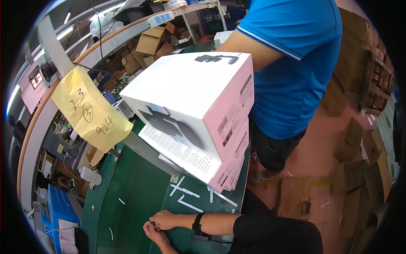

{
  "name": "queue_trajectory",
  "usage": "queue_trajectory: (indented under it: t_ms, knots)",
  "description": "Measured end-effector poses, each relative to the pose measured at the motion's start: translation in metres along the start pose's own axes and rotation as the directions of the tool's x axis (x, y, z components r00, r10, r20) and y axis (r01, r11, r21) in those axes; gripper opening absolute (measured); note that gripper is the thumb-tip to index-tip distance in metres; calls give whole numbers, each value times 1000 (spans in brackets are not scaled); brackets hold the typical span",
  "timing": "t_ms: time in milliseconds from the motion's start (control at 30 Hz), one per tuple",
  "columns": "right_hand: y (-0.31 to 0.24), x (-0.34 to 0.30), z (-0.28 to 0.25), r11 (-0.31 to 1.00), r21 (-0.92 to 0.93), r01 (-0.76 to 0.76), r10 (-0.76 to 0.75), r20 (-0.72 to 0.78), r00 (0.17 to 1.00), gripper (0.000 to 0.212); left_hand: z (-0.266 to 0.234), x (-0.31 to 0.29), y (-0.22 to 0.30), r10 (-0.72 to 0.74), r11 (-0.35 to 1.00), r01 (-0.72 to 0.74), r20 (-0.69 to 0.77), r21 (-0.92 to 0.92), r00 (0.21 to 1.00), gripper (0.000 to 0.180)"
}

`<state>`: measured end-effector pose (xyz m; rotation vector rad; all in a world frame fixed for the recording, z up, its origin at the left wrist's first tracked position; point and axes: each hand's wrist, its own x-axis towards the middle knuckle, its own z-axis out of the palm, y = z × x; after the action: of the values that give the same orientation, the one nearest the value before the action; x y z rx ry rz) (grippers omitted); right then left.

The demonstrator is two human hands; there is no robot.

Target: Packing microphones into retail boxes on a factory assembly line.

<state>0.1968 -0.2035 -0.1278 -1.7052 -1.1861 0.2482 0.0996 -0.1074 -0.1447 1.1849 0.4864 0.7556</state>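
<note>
Lower centre of frame: right hand (pixel 165 220) and left hand (pixel 156 235) meet, fingertips pinched together on a small dark item (pixel 152 223), kind unclear, over green table (pixel 135 190). Loose pinch could drop it near white strips (pixel 190 206). Box stack (pixel 211 127), upper centre, might topple if co-worker's arm (pixel 249 53) knocks it.
</note>
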Motion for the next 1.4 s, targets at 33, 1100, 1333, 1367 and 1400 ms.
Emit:
queue_trajectory:
  t_ms: [33,1100,1333,1367,1400]
  knots:
    - [1,1,0,1000,-2,14,-14,4,1000,19,1,0,0,2,1000,-2,-11,8,1000,4]
    - [-8,7,9,995,-1,97,-97,-84,992,21,-9,4,13,218,922,-197,-25,334,976,23]
    - [155,40,98,908,-237,-346,380,116,918,22,66,-37,-85,-6,946,-26,99,324,995,24]
    - [66,59,96,991,-111,-80,83,23,996,23,14,-3,-25,148,929,-137,-6,345,989,24]
    - [-19,52,62,980,-19,196,-197,-86,977,23,-28,10,42,293,904,-243,-95,353,951,24]
